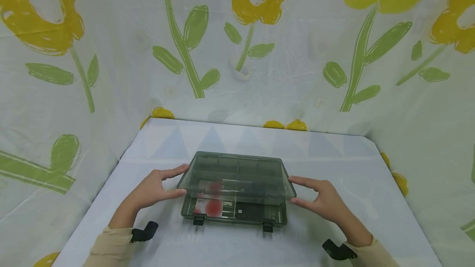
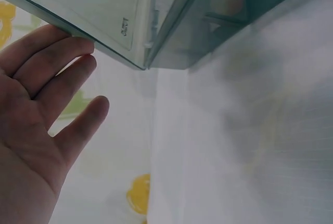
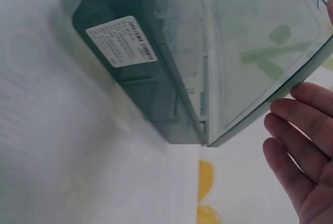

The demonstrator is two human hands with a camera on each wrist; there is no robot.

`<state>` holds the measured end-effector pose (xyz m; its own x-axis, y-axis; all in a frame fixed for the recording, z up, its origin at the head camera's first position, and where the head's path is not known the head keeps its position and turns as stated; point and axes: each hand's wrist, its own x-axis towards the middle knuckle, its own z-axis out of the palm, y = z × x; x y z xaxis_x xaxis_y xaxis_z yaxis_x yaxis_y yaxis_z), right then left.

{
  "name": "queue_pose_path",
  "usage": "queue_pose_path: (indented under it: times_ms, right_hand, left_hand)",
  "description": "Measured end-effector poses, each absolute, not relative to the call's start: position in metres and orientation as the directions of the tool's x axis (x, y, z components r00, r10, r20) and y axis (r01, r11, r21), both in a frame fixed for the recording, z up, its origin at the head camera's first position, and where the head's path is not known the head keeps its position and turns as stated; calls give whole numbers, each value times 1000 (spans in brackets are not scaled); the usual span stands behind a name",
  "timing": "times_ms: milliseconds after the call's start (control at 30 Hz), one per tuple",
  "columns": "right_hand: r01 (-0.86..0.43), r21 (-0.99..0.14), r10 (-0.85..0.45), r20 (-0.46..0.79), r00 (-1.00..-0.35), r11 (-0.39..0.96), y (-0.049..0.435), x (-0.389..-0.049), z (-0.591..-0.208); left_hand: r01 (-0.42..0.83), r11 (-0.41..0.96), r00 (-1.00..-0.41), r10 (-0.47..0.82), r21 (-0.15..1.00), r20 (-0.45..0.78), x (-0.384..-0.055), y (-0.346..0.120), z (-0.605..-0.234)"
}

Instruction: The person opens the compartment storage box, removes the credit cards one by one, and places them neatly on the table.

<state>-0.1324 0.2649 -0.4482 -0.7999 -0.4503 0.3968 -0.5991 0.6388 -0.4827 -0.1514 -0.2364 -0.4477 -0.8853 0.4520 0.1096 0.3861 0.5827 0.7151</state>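
A dark green see-through plastic box (image 1: pixel 282 217) stands on the table with its hinged lid (image 1: pixel 256 166) partly raised. At the lid's left edge my left hand (image 1: pixel 150 190) touches with nearly straight fingers, its thumb near the front corner. My right hand (image 1: pixel 328 199) has its extended fingers against the opposite edge. Inside lie a white card with a red round patch (image 1: pixel 214 208) and a flat dark piece (image 1: pixel 252 210), partly seen through the lid. Two black latches, a left latch (image 1: pixel 198 220) and a right latch (image 1: pixel 267 226), stick out at the front.
Beneath the box is a white table (image 1: pixel 230 250) with faint triangle prints toward its back edge. A hanging cloth (image 1: pixel 289 52) with yellow flowers surrounds it at the back and sides. A white printed label (image 3: pixel 120 41) is on the box's side.
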Motion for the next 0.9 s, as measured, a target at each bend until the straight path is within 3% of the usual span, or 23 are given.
queue_pose_path:
  times_ms: [367, 633, 900]
  right_hand:
    - [-552, -512, -402, 381, -833, 658, 262, -138, -428]
    - [-584, -533, -423, 403, -812, 613, 260, -142, -414]
    - [-630, -498, -441, 452, -775, 596, 260, -147, -404]
  left_hand:
    - [362, 593, -907, 401, 719, 126, -160, -236, -436]
    - [316, 640, -939, 318, 700, 133, -164, -230, -426]
    - [346, 664, -936, 298, 663, 189, -169, -227, -418]
